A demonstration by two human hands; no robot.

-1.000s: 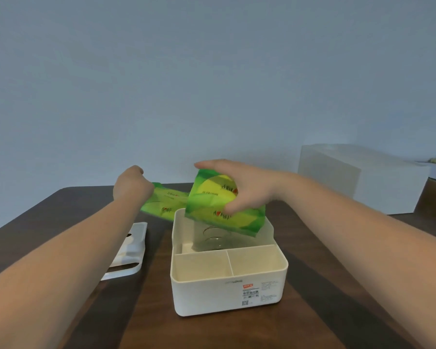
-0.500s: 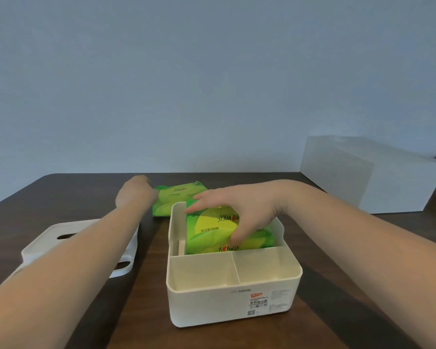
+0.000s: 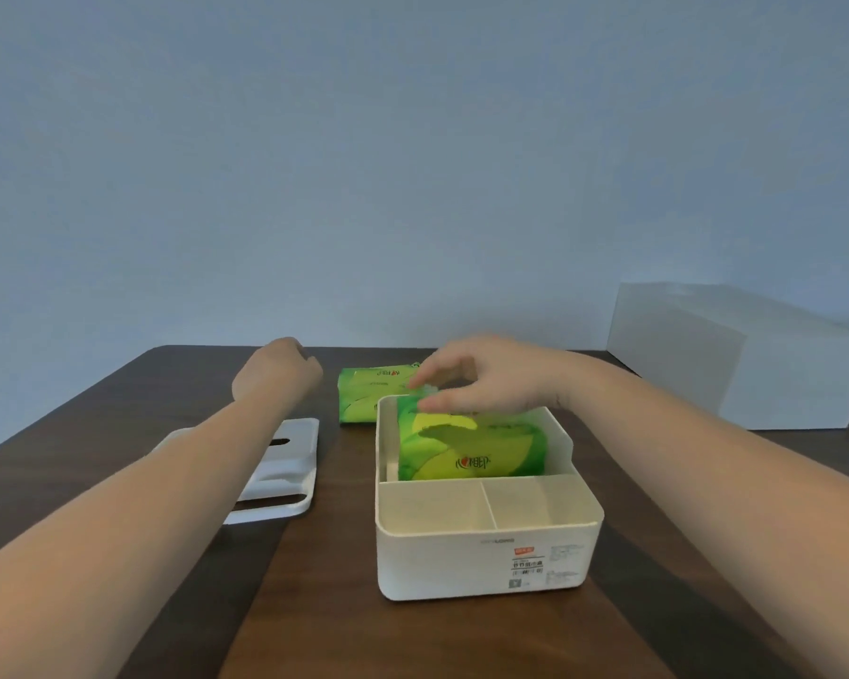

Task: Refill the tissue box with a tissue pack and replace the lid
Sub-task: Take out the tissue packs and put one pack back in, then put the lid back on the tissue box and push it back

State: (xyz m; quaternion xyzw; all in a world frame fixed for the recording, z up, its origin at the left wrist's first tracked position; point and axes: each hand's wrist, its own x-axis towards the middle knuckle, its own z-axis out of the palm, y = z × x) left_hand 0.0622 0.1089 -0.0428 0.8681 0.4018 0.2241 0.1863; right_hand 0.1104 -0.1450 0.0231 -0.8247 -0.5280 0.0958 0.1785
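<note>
The white tissue box (image 3: pixel 486 536) stands lidless on the dark wooden table. A green tissue pack (image 3: pixel 466 453) lies in its rear compartment; the two small front compartments hold nothing. My right hand (image 3: pixel 491 379) hovers over the pack's far edge, its fingertips pinched together on the top of the wrapper. My left hand (image 3: pixel 278 372) is a closed fist with nothing in it, just left of a second green pack (image 3: pixel 363 399) that lies behind the box. The white lid (image 3: pixel 290 463) rests flat to the box's left, partly hidden by my left forearm.
A large white rectangular container (image 3: pixel 731 355) sits at the back right of the table (image 3: pixel 118 433). A plain blue-grey wall rises behind the table's far edge.
The pack went from tilted above the box down into the rear compartment. My right hand rose from pressing it flat to pinching its top. My left hand let go of the second pack.
</note>
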